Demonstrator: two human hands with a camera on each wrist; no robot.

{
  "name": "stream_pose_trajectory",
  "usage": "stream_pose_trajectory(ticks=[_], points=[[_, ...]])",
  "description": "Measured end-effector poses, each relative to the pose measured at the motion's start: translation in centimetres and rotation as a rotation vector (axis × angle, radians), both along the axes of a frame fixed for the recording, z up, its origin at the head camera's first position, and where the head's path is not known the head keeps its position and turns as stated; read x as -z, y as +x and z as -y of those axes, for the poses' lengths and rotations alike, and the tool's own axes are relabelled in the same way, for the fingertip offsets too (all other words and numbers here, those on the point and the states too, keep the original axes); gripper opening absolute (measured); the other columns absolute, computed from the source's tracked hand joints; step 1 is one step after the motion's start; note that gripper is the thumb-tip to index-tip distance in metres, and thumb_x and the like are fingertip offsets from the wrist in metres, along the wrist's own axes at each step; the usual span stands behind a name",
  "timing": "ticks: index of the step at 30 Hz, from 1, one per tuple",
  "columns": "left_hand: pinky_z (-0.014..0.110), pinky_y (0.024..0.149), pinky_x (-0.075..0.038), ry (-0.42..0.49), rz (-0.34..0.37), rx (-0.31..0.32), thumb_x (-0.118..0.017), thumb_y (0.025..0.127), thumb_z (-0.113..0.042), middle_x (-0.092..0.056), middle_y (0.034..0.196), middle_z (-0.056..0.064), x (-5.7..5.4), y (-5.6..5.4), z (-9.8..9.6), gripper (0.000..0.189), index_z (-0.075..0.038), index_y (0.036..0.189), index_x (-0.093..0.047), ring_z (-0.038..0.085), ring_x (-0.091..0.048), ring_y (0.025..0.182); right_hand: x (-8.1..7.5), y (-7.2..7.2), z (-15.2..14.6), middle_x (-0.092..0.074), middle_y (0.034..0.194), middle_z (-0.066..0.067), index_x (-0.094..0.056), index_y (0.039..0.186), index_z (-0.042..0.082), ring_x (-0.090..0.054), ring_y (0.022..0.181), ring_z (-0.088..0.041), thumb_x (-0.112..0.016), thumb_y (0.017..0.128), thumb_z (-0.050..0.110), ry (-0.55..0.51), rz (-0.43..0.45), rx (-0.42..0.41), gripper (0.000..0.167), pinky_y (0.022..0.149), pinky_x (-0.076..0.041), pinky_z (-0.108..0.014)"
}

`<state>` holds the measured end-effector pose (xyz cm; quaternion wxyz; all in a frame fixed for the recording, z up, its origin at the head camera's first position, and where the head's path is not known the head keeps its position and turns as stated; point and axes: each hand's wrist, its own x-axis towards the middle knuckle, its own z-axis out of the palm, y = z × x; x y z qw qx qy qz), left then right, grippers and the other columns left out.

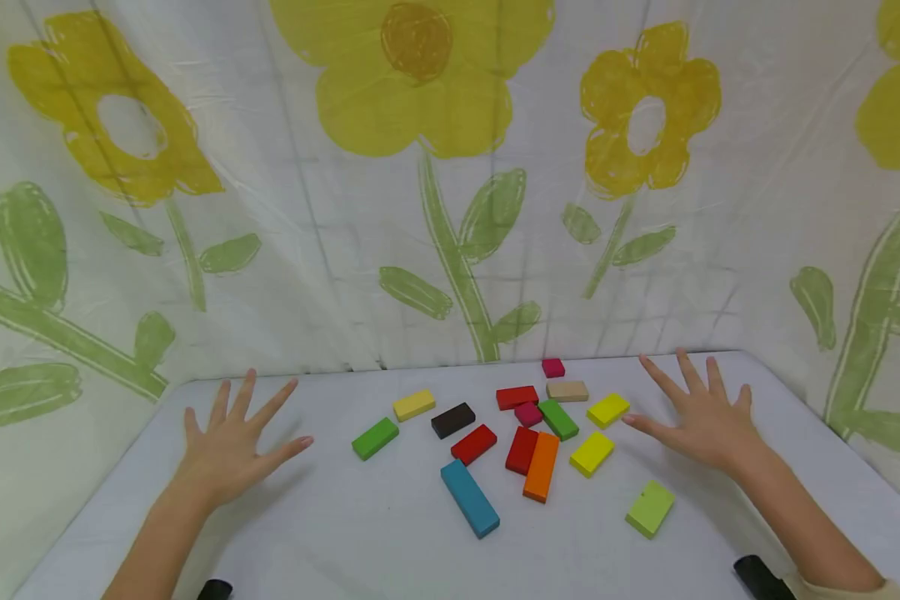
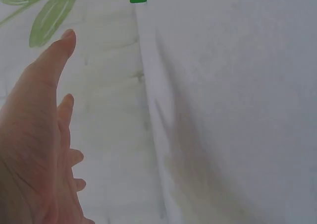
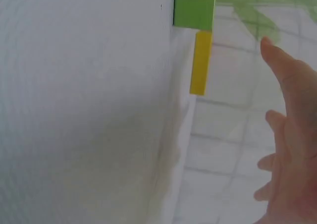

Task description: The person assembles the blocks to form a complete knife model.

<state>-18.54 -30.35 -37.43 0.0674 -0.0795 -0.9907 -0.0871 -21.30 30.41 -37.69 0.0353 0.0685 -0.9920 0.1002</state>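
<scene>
My left hand (image 1: 227, 454) hovers over the left side of the table with its fingers spread wide, holding nothing. Nearest to it lies a green block (image 1: 375, 438). On the other side my right hand (image 1: 708, 425) is spread the same way and grips nothing. Close to its thumb are a yellow block (image 1: 608, 411) and a second yellow block (image 1: 592, 454); a lime green block (image 1: 650, 509) lies nearer the front. Between the hands are a blue block (image 1: 470, 498), an orange block (image 1: 542, 467), a dark brown block (image 1: 453, 421) and several red blocks.
The blocks lie scattered on a white-covered table (image 1: 330, 550). Toward the back are a beige block (image 1: 567, 391), a small crimson block (image 1: 552, 367) and a pale yellow block (image 1: 414, 405). A white curtain (image 1: 307, 250) printed with yellow flowers hangs behind the table.
</scene>
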Motion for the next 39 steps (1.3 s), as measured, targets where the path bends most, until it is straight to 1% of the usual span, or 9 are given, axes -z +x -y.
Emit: stream_pose_trajectory(ticks=[10, 17, 20, 23, 27, 30, 32, 35, 39], points=[[0.092, 0.107, -0.002, 0.032, -0.03, 0.063, -0.058, 0.095, -0.074, -0.009, 0.175, 0.025, -0.8, -0.6, -3.0, 0.087, -0.04, 0.168, -0.025, 0.059, -0.005, 0.157, -0.7, -0.1, 2.5, -0.007, 0.172, -0.031, -0.014, 0.171, 0.033, -0.006, 0.149, -0.07, -0.06, 0.091, 0.077, -0.013, -0.017, -0.061, 0.102, 0.103, -0.003, -0.094], [0.088, 0.111, -0.002, 0.05, -0.056, 0.122, -0.058, 0.096, -0.072, -0.014, 0.175, 0.024, -0.8, -1.3, -5.3, 0.083, -0.042, 0.167, -0.027, 0.058, -0.01, 0.157, -1.4, -0.3, 4.5, -0.011, 0.174, -0.027, -0.021, 0.17, 0.032, -0.011, 0.15, -0.068, -0.061, 0.091, 0.076, -0.047, -0.017, -0.098, 0.099, 0.106, -0.007, -0.092], [0.087, 0.113, -0.005, 0.05, -0.077, 0.158, -0.059, 0.097, -0.069, -0.017, 0.174, 0.024, -0.8, -1.5, -6.4, 0.08, -0.04, 0.166, -0.031, 0.057, -0.013, 0.157, -1.6, -0.5, 5.4, -0.016, 0.173, -0.025, -0.025, 0.169, 0.03, -0.018, 0.15, -0.065, -0.061, 0.091, 0.076, -0.029, -0.043, -0.12, 0.097, 0.107, -0.019, -0.089], [0.085, 0.114, -0.009, 0.045, -0.101, 0.199, -0.061, 0.097, -0.066, -0.021, 0.173, 0.023, -0.7, -1.7, -7.5, 0.078, -0.037, 0.164, -0.036, 0.056, -0.018, 0.157, -1.8, -0.6, 6.1, -0.024, 0.172, -0.025, -0.028, 0.168, 0.027, -0.028, 0.148, -0.062, -0.061, 0.092, 0.074, -0.018, -0.066, -0.151, 0.096, 0.104, -0.032, -0.086], [0.083, 0.116, -0.013, 0.035, -0.114, 0.242, -0.062, 0.095, -0.066, -0.023, 0.173, 0.021, -0.2, -2.5, -9.0, 0.078, -0.036, 0.164, -0.038, 0.053, -0.02, 0.157, -2.0, -0.6, 6.9, -0.033, 0.168, -0.025, -0.033, 0.167, 0.023, -0.038, 0.144, -0.058, -0.064, 0.093, 0.069, -0.053, -0.077, -0.207, 0.093, 0.1, -0.039, -0.084], [0.082, 0.117, -0.013, 0.046, -0.111, 0.27, -0.063, 0.094, -0.067, -0.023, 0.174, 0.019, 0.3, -2.9, -10.2, 0.08, -0.037, 0.164, -0.038, 0.052, -0.019, 0.158, -2.1, -0.4, 7.5, -0.038, 0.165, -0.025, -0.036, 0.165, 0.019, -0.043, 0.142, -0.056, -0.066, 0.093, 0.067, -0.095, -0.067, -0.245, 0.091, 0.099, -0.043, -0.08], [0.082, 0.118, -0.013, 0.063, -0.102, 0.289, -0.062, 0.094, -0.067, -0.023, 0.174, 0.018, 0.4, -2.9, -11.1, 0.08, -0.037, 0.164, -0.038, 0.052, -0.019, 0.158, -2.1, -0.3, 8.0, -0.04, 0.165, -0.025, -0.037, 0.165, 0.018, -0.045, 0.142, -0.055, -0.068, 0.093, 0.065, -0.131, -0.04, -0.266, 0.091, 0.099, -0.047, -0.077], [0.08, 0.119, -0.013, 0.104, -0.065, 0.321, -0.061, 0.095, -0.066, -0.023, 0.174, 0.017, 0.4, -2.6, -12.3, 0.078, -0.036, 0.164, -0.039, 0.051, -0.018, 0.159, -2.1, -0.1, 8.6, -0.041, 0.164, -0.024, -0.038, 0.165, 0.017, -0.044, 0.143, -0.053, -0.071, 0.092, 0.062, -0.197, 0.018, -0.294, 0.091, 0.101, -0.048, -0.074], [0.078, 0.12, -0.013, 0.179, 0.017, 0.359, -0.06, 0.097, -0.065, -0.024, 0.174, 0.015, 0.5, -2.1, -13.3, 0.076, -0.036, 0.164, -0.04, 0.05, -0.017, 0.159, -1.9, 0.1, 9.1, -0.047, 0.16, -0.021, -0.046, 0.16, 0.014, -0.044, 0.144, -0.049, -0.076, 0.092, 0.054, -0.289, 0.071, -0.339, 0.085, 0.104, -0.047, -0.071]])
